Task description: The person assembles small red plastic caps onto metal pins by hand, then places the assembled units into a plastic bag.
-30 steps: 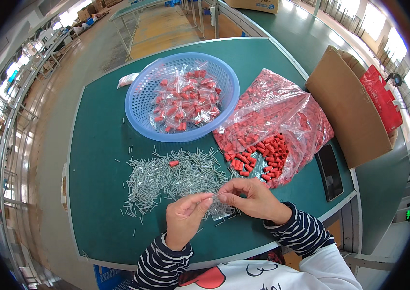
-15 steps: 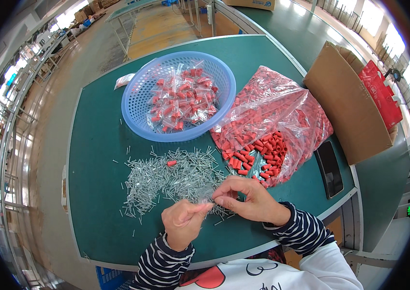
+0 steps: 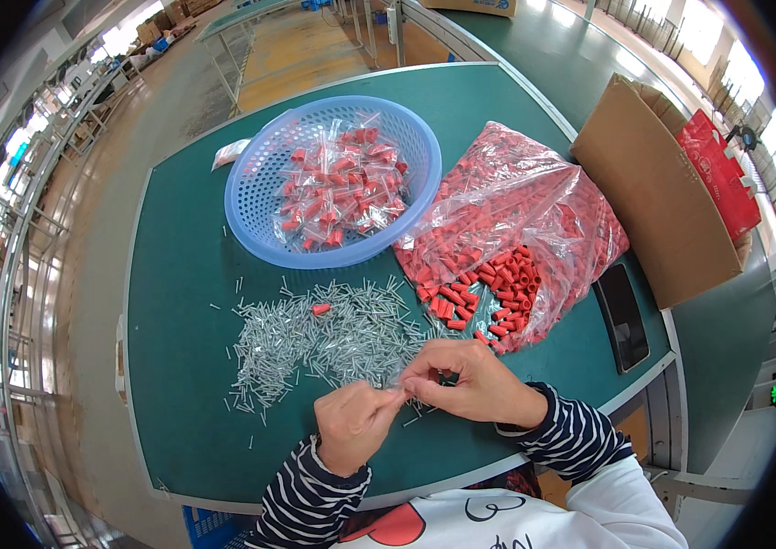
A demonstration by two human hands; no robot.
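Both hands meet at the near edge of a spread heap of small silver screws [image 3: 333,329]. The thumb and fingers of my left hand [image 3: 354,423] are closed in a pinch, and those of my right hand [image 3: 466,380] pinch right beside them. Between the fingertips shows a bit of a small clear plastic bag [image 3: 396,379], mostly hidden by the hands. One red plastic cap [image 3: 320,309] lies on the screws. Beyond my right hand, loose red caps [image 3: 509,293] spill at the mouth of a large clear sack [image 3: 534,201] full of them.
A blue perforated basket [image 3: 240,215] at the back holds several small clear bags with red pieces. A dark phone [image 3: 622,320] lies near the green table's [image 3: 177,366] right edge. A cardboard box [image 3: 653,192] stands at the right, with a red bag [image 3: 719,174] by it.
The fingertips have drawn closer together, and less of the clear bag shows between them. My left hand has turned slightly, its knuckles now more upward. The whole view has shifted a little.
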